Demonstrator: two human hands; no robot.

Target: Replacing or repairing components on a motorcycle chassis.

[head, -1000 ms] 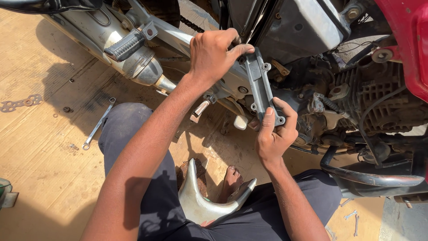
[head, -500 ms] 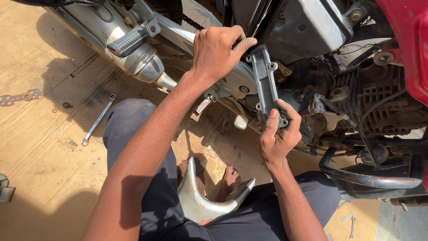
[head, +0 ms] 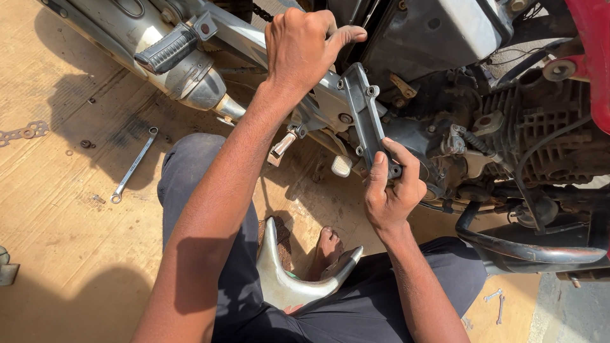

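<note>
Standing near upright, grey bracket (head: pixel 367 117) gripped by both hands.

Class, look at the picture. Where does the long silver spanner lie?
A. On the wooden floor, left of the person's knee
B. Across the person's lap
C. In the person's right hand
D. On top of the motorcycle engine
A: the long silver spanner lies flat on the wooden floor, untouched by either hand.

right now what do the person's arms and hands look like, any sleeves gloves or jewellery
Both arms are bare right up to the bottom edge of the picture, with no sleeves in view. The left hand and right hand wear no gloves, and no rings, watch or bands show. The fingernails are short. Dark trousers cover the legs.
</note>
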